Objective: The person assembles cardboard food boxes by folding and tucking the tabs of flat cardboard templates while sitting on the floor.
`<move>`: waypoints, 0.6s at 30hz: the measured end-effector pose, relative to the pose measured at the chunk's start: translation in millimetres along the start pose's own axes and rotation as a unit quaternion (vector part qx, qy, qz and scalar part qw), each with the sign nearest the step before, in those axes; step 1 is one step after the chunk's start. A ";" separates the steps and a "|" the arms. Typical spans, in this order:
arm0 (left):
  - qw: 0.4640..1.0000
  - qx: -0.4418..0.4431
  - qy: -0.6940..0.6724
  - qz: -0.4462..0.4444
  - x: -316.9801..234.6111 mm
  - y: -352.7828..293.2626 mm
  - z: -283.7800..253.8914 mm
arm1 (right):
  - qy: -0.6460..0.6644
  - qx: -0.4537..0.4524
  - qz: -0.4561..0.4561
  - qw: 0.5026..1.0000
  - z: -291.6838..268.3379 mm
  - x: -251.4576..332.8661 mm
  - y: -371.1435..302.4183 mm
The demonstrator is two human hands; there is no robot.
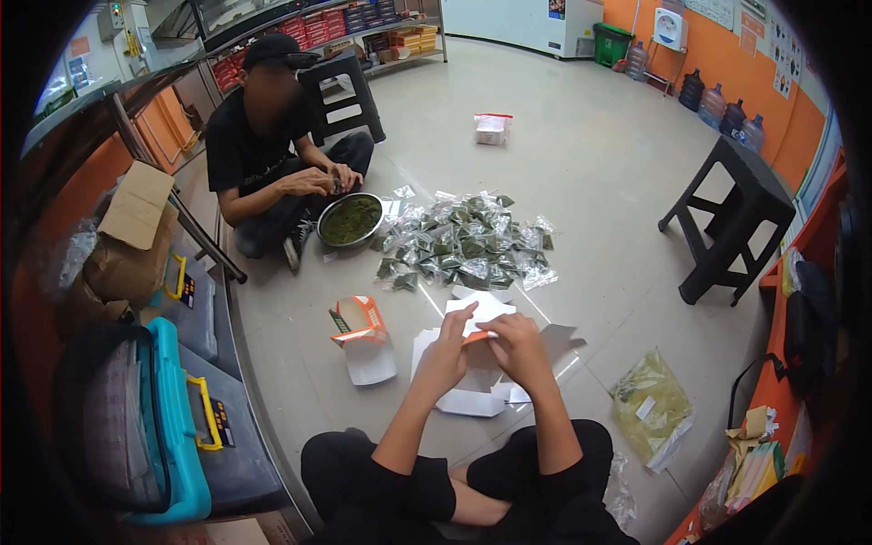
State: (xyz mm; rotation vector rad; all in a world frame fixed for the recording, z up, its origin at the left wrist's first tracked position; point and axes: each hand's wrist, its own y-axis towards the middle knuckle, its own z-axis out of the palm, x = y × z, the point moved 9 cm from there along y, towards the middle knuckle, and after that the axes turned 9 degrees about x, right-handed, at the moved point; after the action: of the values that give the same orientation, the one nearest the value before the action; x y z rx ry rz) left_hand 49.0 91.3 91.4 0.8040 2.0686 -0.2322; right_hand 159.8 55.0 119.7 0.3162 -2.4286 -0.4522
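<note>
My left hand [445, 350] and my right hand [516, 347] together pinch a flat white and orange carton blank [481, 313], held above the floor in front of my crossed legs. Under my hands lie several more flat white carton blanks [472, 400]. An assembled orange and white carton [361, 334] stands on the floor to the left of my hands. Beyond my hands spreads a heap of small clear bags of green leaves [468, 241].
A person in black sits at the far left by a metal bowl of green leaves [350, 219]. A black stool [731, 213] stands right, a large bag of yellow-green material [652, 407] lies near my right knee. Scales [204, 409] and cardboard boxes [132, 236] line the left.
</note>
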 end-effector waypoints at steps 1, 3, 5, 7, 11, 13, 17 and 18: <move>1.000 -0.002 0.002 0.003 0.4 1.5 -2.1 | -0.008 -0.036 0.009 0.999 -11.7 0.6 0.9; 0.997 -0.027 0.036 0.068 -8.0 1.1 -9.3 | -0.007 -0.077 0.012 0.997 -20.1 0.9 1.1; 0.996 -0.040 0.012 0.083 -12.4 1.0 -10.6 | 0.016 -0.081 0.014 0.997 -23.0 -2.5 -1.0; 0.994 -0.053 -0.010 0.094 -16.4 0.6 -12.8 | 0.016 -0.107 0.026 0.994 -29.1 -2.8 0.0; 0.992 -0.054 -0.053 0.099 -25.2 0.6 -12.1 | 0.007 -0.186 0.077 0.979 -42.4 -10.2 -6.4; 0.991 -0.063 -0.050 0.109 -29.4 0.3 -13.0 | 0.014 -0.192 0.096 0.977 -41.2 -18.7 -8.8; 0.985 -0.078 -0.086 0.126 -25.9 -0.8 -12.5 | 0.037 -0.195 0.128 0.972 -38.5 -31.3 -13.3; 0.985 -0.079 -0.098 0.120 -23.1 -0.5 -11.6 | 0.039 -0.195 0.127 0.972 -36.6 -34.0 -13.0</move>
State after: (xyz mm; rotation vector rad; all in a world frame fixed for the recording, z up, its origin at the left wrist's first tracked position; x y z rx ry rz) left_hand 50.2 85.5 116.6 0.8871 1.7642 -0.0132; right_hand 210.5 45.6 122.9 -0.1417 -2.2014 -0.7672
